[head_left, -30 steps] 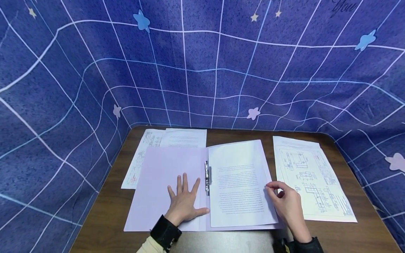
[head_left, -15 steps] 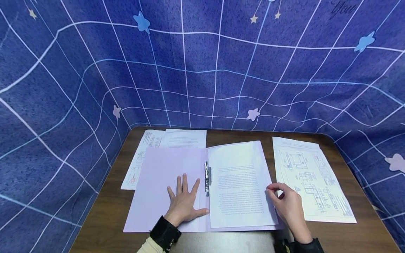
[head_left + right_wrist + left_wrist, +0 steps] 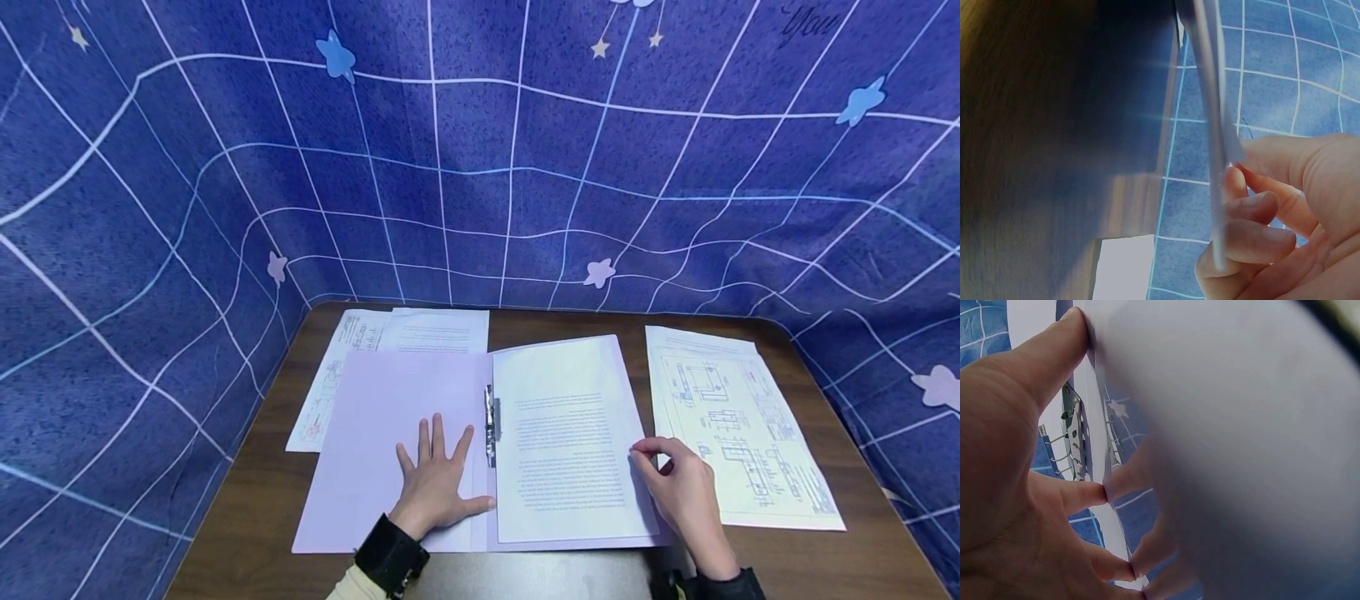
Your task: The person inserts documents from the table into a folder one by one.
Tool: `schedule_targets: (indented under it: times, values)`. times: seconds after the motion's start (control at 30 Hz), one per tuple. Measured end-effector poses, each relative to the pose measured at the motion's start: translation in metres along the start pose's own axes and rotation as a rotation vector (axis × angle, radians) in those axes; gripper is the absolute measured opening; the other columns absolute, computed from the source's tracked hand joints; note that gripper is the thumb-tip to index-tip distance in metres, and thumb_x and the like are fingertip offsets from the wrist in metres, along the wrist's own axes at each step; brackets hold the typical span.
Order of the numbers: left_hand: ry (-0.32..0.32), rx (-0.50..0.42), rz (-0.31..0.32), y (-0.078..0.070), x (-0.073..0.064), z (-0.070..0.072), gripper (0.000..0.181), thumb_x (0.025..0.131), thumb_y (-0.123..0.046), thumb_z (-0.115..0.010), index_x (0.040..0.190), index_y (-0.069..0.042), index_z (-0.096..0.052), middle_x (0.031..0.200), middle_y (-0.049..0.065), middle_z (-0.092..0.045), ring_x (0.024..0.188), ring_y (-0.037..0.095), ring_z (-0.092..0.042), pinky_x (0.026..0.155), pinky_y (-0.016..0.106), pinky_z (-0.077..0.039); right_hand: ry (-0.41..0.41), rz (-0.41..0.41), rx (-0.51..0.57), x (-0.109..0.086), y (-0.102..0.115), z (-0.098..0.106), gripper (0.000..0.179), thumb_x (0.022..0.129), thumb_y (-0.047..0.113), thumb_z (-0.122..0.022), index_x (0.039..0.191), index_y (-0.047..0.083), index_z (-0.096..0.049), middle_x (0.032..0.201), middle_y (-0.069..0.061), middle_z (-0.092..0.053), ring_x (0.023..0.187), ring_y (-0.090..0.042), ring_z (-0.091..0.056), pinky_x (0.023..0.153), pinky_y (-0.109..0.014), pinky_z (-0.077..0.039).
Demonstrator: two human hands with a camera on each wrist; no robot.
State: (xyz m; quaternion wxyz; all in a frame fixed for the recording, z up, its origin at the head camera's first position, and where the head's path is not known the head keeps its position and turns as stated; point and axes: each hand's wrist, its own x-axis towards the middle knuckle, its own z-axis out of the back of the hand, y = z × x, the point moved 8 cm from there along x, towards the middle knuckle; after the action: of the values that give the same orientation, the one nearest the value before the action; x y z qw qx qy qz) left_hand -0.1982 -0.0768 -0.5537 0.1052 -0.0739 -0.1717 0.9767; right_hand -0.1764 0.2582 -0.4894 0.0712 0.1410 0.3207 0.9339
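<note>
A lilac folder (image 3: 397, 392) lies spread on the table, a metal clip (image 3: 491, 425) along its spine. My left hand (image 3: 433, 492) rests on the folder's left side with fingers spread, the thumb reaching toward the spine. In the left wrist view its fingertips press a smooth, glossy surface. Over the folder's right side lies a white printed sheet (image 3: 570, 454), its text upside down to me. At that sheet's right edge, my right hand (image 3: 684, 492) pinches the paper between thumb and index finger. The right wrist view shows the paper's edge (image 3: 1233, 147) at the thumb tip, other fingers curled.
Papers with drawings (image 3: 738, 442) lie to the right of the folder. More sheets (image 3: 442, 329) stick out from behind its left side. A blue patterned curtain (image 3: 480, 200) hangs right behind the brown wooden table (image 3: 247, 508).
</note>
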Motion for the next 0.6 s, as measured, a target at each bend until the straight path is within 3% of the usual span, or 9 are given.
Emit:
schedule_targets:
  times: [0.33,0.6]
  values:
    - [-0.003,-0.001,-0.003,-0.001,-0.001,0.001,0.111,0.071,-0.07,-0.081,0.157,-0.011,-0.043,0.162,0.039,-0.014,0.149,0.06,-0.007,0.102,0.088,-0.006,-0.012,0.014,0.0,0.001,0.001,0.003,0.008,0.087,0.005,-0.08,0.095,0.005,-0.079,0.087,-0.006,-0.071,0.06,-0.013,-0.052,0.052,-0.023,-0.039]
    - [-0.005,0.003,-0.003,-0.001,0.0,0.001,0.112,0.07,-0.07,-0.081,0.157,-0.011,-0.043,0.162,0.039,-0.014,0.149,0.061,-0.007,0.102,0.089,-0.006,-0.078,0.048,-0.009,0.009,0.002,0.02,0.009,0.086,0.004,-0.08,0.095,0.005,-0.079,0.086,-0.009,-0.072,0.058,-0.013,-0.053,0.052,-0.023,-0.041]
